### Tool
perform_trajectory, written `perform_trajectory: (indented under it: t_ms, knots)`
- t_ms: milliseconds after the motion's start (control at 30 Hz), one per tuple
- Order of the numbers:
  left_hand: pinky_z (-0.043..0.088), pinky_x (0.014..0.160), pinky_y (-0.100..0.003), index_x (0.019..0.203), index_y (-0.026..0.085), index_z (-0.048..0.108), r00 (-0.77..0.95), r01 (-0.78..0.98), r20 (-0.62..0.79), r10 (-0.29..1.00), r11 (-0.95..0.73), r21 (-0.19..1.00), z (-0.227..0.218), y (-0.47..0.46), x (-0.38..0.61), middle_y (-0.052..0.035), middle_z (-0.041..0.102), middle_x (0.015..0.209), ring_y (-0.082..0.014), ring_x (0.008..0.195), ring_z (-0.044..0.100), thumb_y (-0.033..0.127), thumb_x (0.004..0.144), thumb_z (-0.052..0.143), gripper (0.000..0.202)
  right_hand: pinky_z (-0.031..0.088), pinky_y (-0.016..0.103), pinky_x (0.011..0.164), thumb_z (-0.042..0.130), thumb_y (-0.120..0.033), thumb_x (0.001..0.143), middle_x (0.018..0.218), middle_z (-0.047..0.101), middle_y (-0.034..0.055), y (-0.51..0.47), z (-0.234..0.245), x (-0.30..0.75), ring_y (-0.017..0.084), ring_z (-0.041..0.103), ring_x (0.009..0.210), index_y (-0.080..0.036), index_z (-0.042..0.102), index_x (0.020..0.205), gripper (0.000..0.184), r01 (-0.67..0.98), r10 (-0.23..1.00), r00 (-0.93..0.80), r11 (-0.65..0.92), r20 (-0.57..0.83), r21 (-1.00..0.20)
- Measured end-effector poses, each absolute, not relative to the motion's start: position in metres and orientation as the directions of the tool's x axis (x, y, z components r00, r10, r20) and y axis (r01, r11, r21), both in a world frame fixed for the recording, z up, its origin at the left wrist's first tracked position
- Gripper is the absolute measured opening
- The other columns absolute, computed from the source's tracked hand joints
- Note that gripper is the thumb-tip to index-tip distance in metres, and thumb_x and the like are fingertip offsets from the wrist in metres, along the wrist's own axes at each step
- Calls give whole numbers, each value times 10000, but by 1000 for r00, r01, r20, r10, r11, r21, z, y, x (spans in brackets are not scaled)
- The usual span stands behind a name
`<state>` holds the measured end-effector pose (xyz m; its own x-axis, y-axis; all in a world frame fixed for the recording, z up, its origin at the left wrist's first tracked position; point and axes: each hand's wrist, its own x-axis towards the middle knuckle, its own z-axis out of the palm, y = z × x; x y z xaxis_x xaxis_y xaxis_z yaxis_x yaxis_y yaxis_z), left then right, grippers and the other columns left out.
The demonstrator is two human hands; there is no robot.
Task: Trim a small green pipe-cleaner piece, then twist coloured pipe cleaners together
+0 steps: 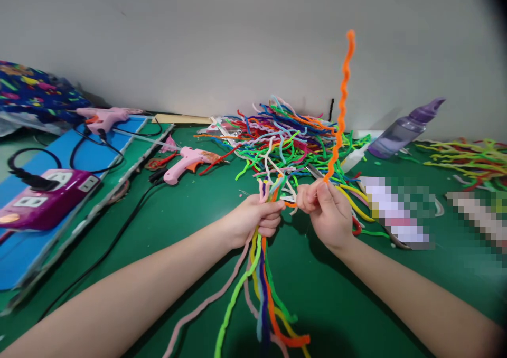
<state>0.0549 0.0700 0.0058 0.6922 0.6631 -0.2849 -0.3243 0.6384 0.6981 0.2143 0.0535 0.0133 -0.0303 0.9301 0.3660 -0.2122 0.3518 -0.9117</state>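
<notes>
My left hand (259, 218) is closed round a bundle of pipe cleaners (259, 273) in pink, green, yellow, blue, purple and orange. Their short ends poke out above the fist, and the long ends hang below it toward me. My right hand (327, 205) pinches a wavy orange pipe cleaner (343, 110), whose free end stands up high. A short stretch of orange runs between the two hands at the top of the bundle. Whether it wraps round the bundle is hidden by my fingers. Both hands are above the green table (190, 294).
A heap of loose pipe cleaners (277, 131) lies behind my hands, more (471, 157) at far right. Pink glue guns (190, 162) and a purple power strip (47, 199) with black cords are at left. A purple bottle (404, 131) leans at the back right, by a white-nozzled tube (354, 157).
</notes>
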Motion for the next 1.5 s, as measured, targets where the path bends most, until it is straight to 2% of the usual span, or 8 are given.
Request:
perform_trajectory:
  t_ms: [167, 300, 500, 667, 867, 1067, 1233, 1500]
  knots:
    - [115, 372, -144, 642, 170, 416, 737, -250, -296, 608, 652, 716, 7, 68, 54, 112, 210, 456, -18, 391, 139, 249, 782, 623, 263, 285, 269, 485, 451, -416, 902, 467, 262, -65, 55, 18, 213, 92, 307, 431, -204, 492, 646, 335, -319, 957, -17, 269, 289, -909]
    - [131, 380, -153, 706, 174, 466, 672, -296, -242, 700, 553, 779, 7, 66, 56, 114, 217, 476, -23, 403, 149, 274, 757, 656, 221, 333, 276, 527, 432, -396, 909, 471, 251, -65, 56, 21, 211, 100, 352, 456, -207, 485, 657, 319, -407, 975, -23, 194, 223, -892]
    - [209, 389, -170, 778, 154, 555, 426, -196, -94, 900, 194, 961, 6, 64, 58, 87, 335, 497, -29, 405, 264, 323, 736, 669, 208, 363, 277, 563, 419, -416, 912, 496, 252, -60, 55, 25, 210, 110, 385, 491, -212, 446, 653, 331, -449, 994, -22, 86, 107, -890]
    - [218, 395, -180, 778, 146, 608, 323, -167, -50, 945, 109, 980, 7, 64, 58, 73, 374, 495, -37, 406, 293, 308, 701, 694, 200, 359, 265, 576, 440, -380, 905, 492, 275, -55, 51, 27, 207, 111, 403, 508, -203, 461, 645, 315, -519, 998, -40, 11, 37, -855]
    - [229, 398, -187, 805, 146, 697, 301, -169, -7, 954, 60, 984, 8, 64, 58, 58, 399, 483, -50, 414, 302, 240, 689, 696, 149, 354, 249, 568, 453, -365, 903, 486, 289, -56, 49, 28, 206, 109, 409, 512, -198, 476, 641, 312, -553, 997, -61, -73, -47, -830]
    - [250, 411, -192, 700, 149, 665, 264, -134, 2, 964, 34, 990, 12, 60, 58, 43, 437, 495, -61, 429, 328, 293, 707, 681, 145, 371, 263, 577, 470, -387, 892, 490, 285, -59, 50, 27, 206, 119, 426, 515, -205, 463, 634, 315, -504, 998, -63, -54, -25, -862]
    - [245, 425, -196, 676, 147, 609, 232, 3, 39, 972, -40, 999, 10, 61, 56, 59, 379, 470, -61, 422, 312, 350, 778, 607, 227, 383, 282, 611, 458, -405, 894, 490, 282, -57, 52, 24, 207, 132, 451, 539, -210, 452, 632, 327, -467, 995, -76, 15, 57, -884]
    - [280, 449, -204, 704, 151, 575, 155, 107, 42, 987, -59, 993, 12, 61, 56, 61, 409, 453, -73, 420, 359, 309, 800, 577, 184, 384, 299, 639, 432, -406, 908, 513, 303, -49, 51, 20, 206, 138, 474, 577, -210, 491, 666, 317, -419, 985, -101, 83, 137, -904]
